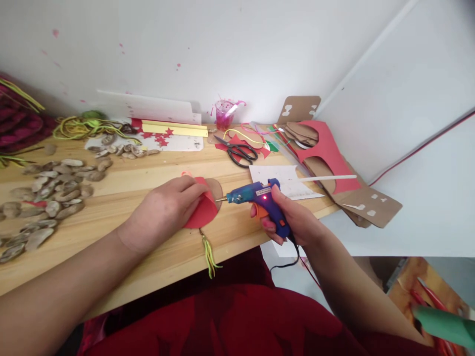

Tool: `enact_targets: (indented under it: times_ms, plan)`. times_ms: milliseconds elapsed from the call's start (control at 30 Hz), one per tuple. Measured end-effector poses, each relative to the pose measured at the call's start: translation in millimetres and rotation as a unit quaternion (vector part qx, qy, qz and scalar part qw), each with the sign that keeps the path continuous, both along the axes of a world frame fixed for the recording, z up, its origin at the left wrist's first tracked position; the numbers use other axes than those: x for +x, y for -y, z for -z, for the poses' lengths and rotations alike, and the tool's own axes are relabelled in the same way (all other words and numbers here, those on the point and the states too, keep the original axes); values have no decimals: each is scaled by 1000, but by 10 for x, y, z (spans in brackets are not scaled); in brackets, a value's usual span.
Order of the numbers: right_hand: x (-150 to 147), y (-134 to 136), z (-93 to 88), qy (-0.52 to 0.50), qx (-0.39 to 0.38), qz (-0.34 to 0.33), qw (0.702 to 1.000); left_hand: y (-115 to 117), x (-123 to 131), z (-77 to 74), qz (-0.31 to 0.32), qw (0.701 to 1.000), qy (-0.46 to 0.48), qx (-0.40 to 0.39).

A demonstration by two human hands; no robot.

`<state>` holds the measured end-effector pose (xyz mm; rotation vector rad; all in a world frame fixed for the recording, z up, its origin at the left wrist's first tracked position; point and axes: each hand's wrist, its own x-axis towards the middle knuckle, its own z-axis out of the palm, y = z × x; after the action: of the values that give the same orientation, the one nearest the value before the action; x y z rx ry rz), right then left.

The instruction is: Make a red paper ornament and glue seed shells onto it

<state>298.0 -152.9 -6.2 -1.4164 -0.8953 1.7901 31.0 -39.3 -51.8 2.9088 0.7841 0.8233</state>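
My left hand is closed on a red paper circle, whose near part is folded up. Beneath the paper lies a brown cardboard disc, its right edge showing. A yellow-green tassel hangs off the near side of the disc toward the table edge. My right hand is wrapped round the grip of a blue hot glue gun with a lit red light and an orange trigger. The gun's metal nozzle points left, at the gap between paper and cardboard. A white glue stick sticks out of its back.
Peanut shells are spread over the left of the wooden table. Black scissors, a yellow ruler, red stars and a cup of pink liquid lie toward the wall. Cut red paper and cardboard sit at right.
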Motion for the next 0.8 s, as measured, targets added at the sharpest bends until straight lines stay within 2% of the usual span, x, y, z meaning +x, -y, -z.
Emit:
enact_targets:
  times_ms: [400,633,800]
  plan:
    - [-31,-61,43,-54,9,24,998,1,-17,40,15,1000,-7,4]
    - [-67,-85,134,-37,71,15,997,26,-4,8,20,1000,5,-1]
    - [-158,-143,190,-11,119,44,992,26,-13,7,24,999,-22,18]
